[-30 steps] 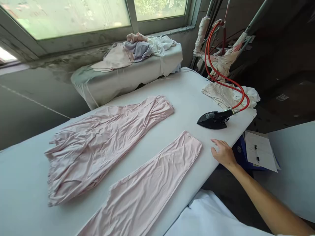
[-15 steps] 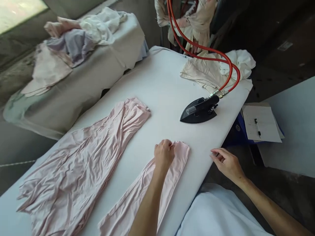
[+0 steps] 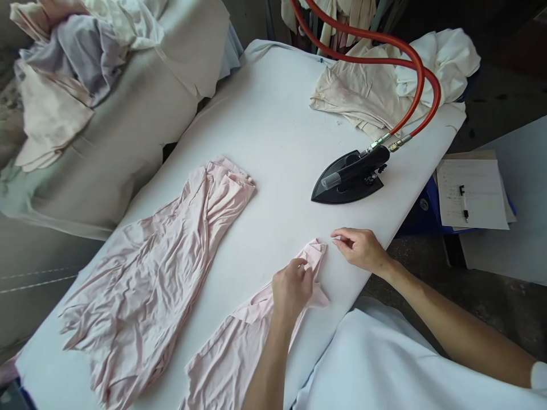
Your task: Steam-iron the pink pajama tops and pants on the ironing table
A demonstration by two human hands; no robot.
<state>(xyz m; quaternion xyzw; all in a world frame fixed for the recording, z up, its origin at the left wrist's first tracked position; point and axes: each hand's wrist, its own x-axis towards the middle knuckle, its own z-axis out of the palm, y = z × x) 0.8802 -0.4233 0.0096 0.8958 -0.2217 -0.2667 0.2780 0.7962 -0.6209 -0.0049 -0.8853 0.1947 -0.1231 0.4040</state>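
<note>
My left hand is closed on a narrow pink garment piece, which is bunched and folded over near its far end. Just right of that end, my right hand hovers over the table with thumb and forefinger pinched; a tiny pale bit shows at the fingertips, too small to name. To the left lies a larger wrinkled pink garment, touched by neither hand. Beyond my right hand a black iron rests flat on the white-covered ironing table.
Two red hoses run from the iron across the far end. Cream cloths lie at the back right. A padded stand with a pile of cloths is at left. Papers with a pen sit beyond the right edge.
My right hand has moved left over the table, close to the pink piece's end. That piece, flat before, is now bunched and folded under my left hand. The view has shifted.
</note>
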